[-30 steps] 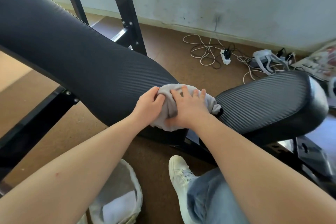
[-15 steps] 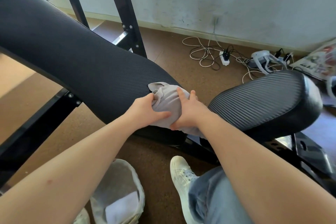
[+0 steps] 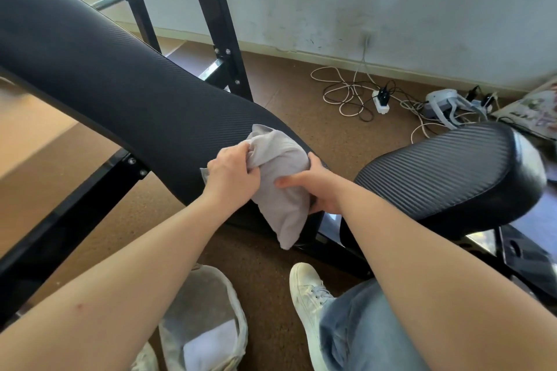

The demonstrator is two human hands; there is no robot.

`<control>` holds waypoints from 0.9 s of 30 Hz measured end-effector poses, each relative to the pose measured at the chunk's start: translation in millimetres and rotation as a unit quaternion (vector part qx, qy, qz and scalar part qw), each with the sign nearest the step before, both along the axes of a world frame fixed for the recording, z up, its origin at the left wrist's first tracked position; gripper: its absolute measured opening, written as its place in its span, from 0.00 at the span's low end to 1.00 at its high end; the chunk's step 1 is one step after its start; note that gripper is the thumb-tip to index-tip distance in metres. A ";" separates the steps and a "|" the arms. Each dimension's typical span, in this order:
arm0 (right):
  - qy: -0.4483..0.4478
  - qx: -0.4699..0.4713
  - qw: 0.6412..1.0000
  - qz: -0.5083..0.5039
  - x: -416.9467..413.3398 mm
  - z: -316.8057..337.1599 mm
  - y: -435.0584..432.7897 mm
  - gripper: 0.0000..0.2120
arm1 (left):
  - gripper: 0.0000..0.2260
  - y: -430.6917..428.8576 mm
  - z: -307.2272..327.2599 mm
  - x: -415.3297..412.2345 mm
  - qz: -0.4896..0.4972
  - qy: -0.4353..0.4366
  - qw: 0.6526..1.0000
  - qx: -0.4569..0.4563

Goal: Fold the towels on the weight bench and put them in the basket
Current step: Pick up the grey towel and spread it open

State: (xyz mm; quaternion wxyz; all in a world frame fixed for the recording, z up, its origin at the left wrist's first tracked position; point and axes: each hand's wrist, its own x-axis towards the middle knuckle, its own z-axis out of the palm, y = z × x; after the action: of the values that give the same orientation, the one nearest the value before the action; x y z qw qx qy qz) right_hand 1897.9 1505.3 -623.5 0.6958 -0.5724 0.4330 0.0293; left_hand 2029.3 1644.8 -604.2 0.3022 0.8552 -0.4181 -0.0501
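Holding the grey towel (image 3: pixel 281 181) takes both of your hands right now. It is soft and light, so it will bend and flop, and loose ends will hang down. One end already droops below your hands, past the edge of the black bench surface (image 3: pixel 126 93).

Your left hand (image 3: pixel 232 173) has a closed grip on the bunched top part of the towel. Your right hand (image 3: pixel 318 187) wraps around its right side, thumb across the front, so that grip is closed on the towel too. The towel sits between your two hands, pressed against the low end of the bench pad, next to the gap before the seat pad (image 3: pixel 446 172).

It looks more like a bundle than a neat fold, so I think it may open up if you let go with one hand. Hold it around the thick middle and keep the loose end tucked in.

The basket (image 3: pixel 238 313) is on the floor below your left arm, beside your white shoe (image 3: pixel 307 289). Something white already lies inside it.
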 end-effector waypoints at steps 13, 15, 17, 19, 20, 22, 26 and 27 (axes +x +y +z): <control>-0.119 0.031 0.983 -0.137 17.2 12.7 8.2 0.36 | 0.10 20.4 -2.4 7.1 -0.057 -0.181 0.982 -0.023; -0.129 0.019 0.972 -0.194 20.7 12.2 6.9 0.33 | 0.07 22.3 1.9 -0.5 -0.059 -0.172 0.981 -0.061; -0.127 0.019 0.962 -0.242 22.5 12.0 6.1 0.30 | 0.05 25.2 5.2 -11.1 -0.120 -0.097 0.986 -0.065; -0.096 0.010 0.962 -0.257 21.9 11.0 7.8 0.30 | 0.12 27.2 6.2 -20.5 -0.166 -0.019 0.985 -0.034; -0.075 0.007 0.964 -0.254 21.7 9.8 9.3 0.31 | 0.15 27.2 6.2 -22.3 -0.167 0.005 0.986 -0.028; -0.053 0.006 0.970 -0.238 21.0 9.0 13.6 0.35 | 0.21 26.5 4.8 -19.9 -0.160 0.024 0.987 -0.008; -0.006 -0.111 0.989 -0.100 19.5 15.0 19.9 0.37 | 0.39 24.8 -3.8 -11.6 -0.105 -0.058 0.989 0.086; 0.006 -0.153 0.986 -0.066 18.5 17.3 19.6 0.35 | 0.37 24.6 -4.3 -10.1 -0.071 -0.057 0.994 0.062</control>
State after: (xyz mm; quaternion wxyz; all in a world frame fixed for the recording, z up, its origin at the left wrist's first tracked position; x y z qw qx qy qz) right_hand 1916.4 1524.9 -606.2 0.5979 -0.6420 0.4732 -0.0798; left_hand 2019.2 1669.4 -608.5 0.2202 0.8417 -0.4906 -0.0487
